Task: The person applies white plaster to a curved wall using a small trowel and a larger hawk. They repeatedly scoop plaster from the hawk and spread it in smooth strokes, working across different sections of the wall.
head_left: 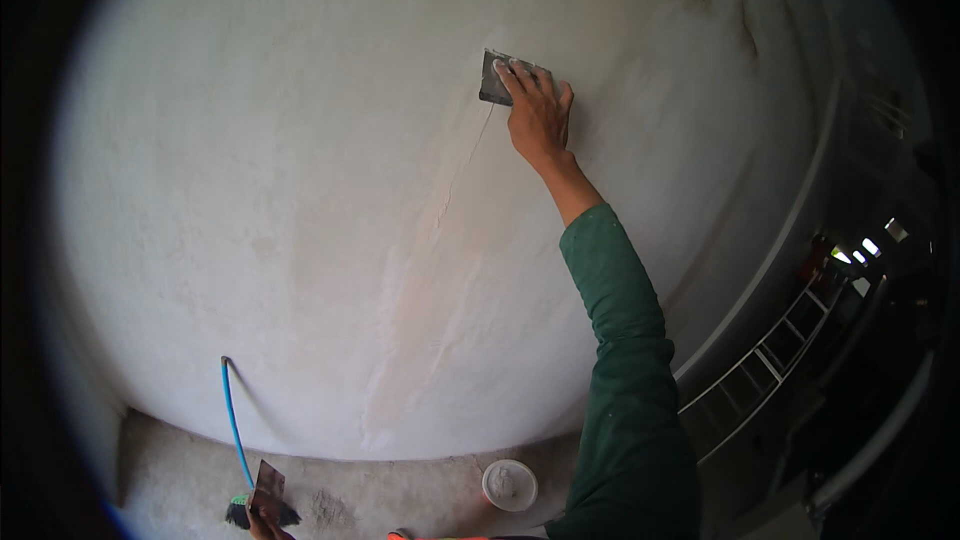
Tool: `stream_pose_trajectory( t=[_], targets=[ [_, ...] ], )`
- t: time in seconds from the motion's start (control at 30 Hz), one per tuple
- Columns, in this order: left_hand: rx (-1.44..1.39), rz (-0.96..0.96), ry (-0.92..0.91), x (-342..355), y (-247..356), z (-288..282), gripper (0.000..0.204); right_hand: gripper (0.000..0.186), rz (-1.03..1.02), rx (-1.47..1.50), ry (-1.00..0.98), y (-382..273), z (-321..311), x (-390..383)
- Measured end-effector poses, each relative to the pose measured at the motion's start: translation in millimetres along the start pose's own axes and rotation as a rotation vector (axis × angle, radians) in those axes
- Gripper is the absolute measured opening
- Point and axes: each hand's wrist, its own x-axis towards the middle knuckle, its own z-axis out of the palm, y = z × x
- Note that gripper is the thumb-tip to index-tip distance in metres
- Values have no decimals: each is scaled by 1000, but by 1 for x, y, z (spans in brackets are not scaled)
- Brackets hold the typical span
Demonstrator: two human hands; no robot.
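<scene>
The wall (250,190) is matt and pale, clouded with faint smears; a lengthwise patch (415,320) of pinkish-beige tone, edged with whiter streaks, slants down it. A thin, jagged crack (460,162) runs along the upper part of this patch. Brownish stains (748,30) mark the wall toward its upper right.

A flat, dark grey rectangular plate (492,82), smooth with pale smudges on its rim, lies against the upper part of the wall, right at the crack's top end. Its long axis runs roughly sideways, dipping a little to the right; its short left edge stands nearly upright.

The right hand (540,118), below a green sleeve (620,310), grips this plate, fingers extended and slightly parted over its face, fingertips whitened. The left hand (266,528), partly cut off by the lower rim of the view, is closed on the lower end of a thin brown plate (268,485), which points upward.

Behind that plate are a broom's dark bristles (290,517); its slim blue handle (234,425) leans on the wall. A round white tub (487,486) holding greyish paste (506,482) sits on the rough concrete floor (410,490) near the wall's foot.
</scene>
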Motion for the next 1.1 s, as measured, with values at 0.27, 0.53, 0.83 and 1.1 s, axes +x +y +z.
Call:
stream_pose_trajectory(
  t=[0.27,0.53,0.83,1.1],
  targets=[
    [196,46,31,8,-8,-9,52,65,-21,68,-4,-65,45,-94],
    [165,159,88,12,-30,-29,46,74,3,125,-136,-132,70,-191],
    [155,168,77,4,-29,-27,49,69,-196,194,-586,-210,60,-316],
    [16,21,154,4,-18,11,53,69,73,-19,218,7,40,-33]
  ],
)
